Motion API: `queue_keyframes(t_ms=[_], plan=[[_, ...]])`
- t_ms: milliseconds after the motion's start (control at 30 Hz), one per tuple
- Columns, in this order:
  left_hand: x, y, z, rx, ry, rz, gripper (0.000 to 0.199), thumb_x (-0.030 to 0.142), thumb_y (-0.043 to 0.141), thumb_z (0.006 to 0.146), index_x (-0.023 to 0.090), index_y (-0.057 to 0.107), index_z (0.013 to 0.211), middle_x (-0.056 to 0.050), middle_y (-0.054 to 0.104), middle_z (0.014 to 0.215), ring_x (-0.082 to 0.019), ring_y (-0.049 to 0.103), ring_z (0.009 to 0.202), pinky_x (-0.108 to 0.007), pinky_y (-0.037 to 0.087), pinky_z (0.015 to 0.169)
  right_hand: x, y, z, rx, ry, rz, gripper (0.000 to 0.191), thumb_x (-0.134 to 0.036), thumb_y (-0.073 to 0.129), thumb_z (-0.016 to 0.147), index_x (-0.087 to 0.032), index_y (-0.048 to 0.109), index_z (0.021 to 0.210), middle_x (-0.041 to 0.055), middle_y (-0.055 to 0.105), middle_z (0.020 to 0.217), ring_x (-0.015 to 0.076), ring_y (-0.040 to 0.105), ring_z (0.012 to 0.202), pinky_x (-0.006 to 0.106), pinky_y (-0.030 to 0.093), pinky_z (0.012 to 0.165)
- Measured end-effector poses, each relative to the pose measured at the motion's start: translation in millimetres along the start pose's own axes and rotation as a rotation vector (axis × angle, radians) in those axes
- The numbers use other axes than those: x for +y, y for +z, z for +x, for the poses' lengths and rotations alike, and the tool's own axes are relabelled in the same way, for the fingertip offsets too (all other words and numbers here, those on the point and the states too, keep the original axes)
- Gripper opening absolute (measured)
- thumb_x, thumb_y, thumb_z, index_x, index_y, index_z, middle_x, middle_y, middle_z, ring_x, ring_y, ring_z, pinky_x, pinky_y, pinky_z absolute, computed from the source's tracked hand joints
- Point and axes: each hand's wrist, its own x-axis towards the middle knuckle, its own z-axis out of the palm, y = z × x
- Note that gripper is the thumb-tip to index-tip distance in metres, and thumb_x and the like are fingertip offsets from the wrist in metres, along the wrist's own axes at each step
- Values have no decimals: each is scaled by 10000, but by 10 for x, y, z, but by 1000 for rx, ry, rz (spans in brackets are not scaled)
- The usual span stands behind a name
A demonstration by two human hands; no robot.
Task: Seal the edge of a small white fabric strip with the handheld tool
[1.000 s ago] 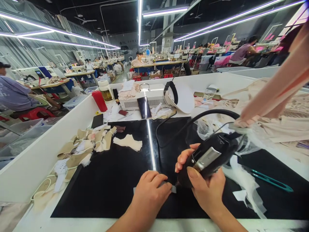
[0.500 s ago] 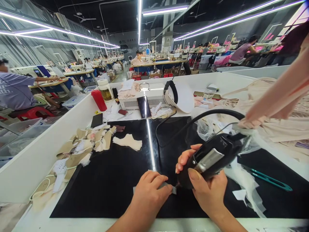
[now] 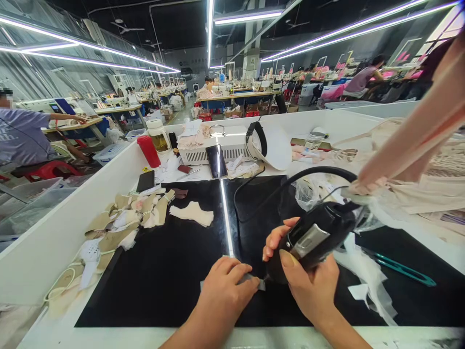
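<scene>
Because the black hand tool (image 3: 330,218) is held tilted over the black mat (image 3: 163,276), its lower end just beside the grey strip (image 3: 261,285), any slip might drive it into the strip or the nearby fingertips. The right hand (image 3: 312,281) wraps round the tool, thumb on one side and fingers on the other; the left hand (image 3: 228,286) presses on the strip, its fingers close together (whether they pinch it underneath, I cannot tell), so slack pressure could let it skid. Further out, the black cord (image 3: 316,169) looping from near the tool's upper end, or the pink fabric (image 3: 407,140) stretching down there, could tug the tool askew if snagged. White scraps (image 3: 366,271) beside the right hand could get swept along.
</scene>
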Motion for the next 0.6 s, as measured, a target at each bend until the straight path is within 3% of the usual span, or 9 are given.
queue_keyframes(t_ms=[500,600], plan=[[33,-28,9,-74,-10,6,105,211,605,987,240,697,1029,-2,752,1069,-207,685,918,-422,610,882,-14,-7,-81,-25,-6,13,295,-301,693,948,-291,552,1206,-12,622,864,138,631,671,300,581,610],[48,-93,21,-121,-30,-35,130,222,630,973,237,685,1090,-18,740,1135,-232,688,1004,-461,603,948,-8,-33,-64,-47,-5,14,309,-276,677,955,-293,546,1234,-12,626,863,140,636,680,295,585,621]])
